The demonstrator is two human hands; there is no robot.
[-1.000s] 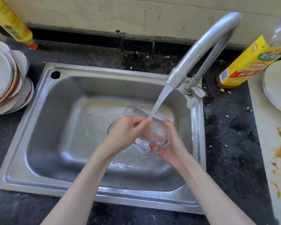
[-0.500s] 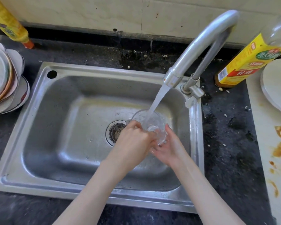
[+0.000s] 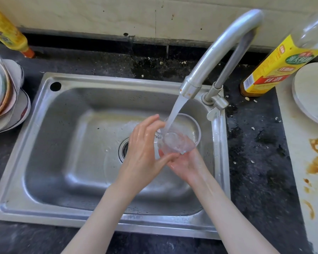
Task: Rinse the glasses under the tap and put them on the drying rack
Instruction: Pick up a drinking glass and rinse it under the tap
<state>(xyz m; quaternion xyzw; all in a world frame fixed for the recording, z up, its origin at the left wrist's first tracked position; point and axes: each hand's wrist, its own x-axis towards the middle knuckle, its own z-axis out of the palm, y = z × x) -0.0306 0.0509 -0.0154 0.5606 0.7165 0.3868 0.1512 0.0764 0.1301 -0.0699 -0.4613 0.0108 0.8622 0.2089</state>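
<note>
A clear glass (image 3: 182, 134) is held upright over the steel sink (image 3: 66, 162), its mouth facing up under the running tap (image 3: 215, 54). The water stream (image 3: 174, 114) falls into it. My left hand (image 3: 145, 151) grips the glass from the left, fingers at the rim and thumb against its lower side. My right hand (image 3: 186, 165) cups the base from below, palm up. No drying rack is in view.
Stacked plates (image 3: 2, 96) stand left of the sink. A yellow bottle (image 3: 7, 32) is at the back left, a yellow-labelled bottle (image 3: 275, 65) right of the tap. A white plate (image 3: 312, 92) lies on the stained pale board (image 3: 312, 171) at right.
The glass has turned from tilted to upright under the stream. My left hand has shifted from over the glass to its left side.
</note>
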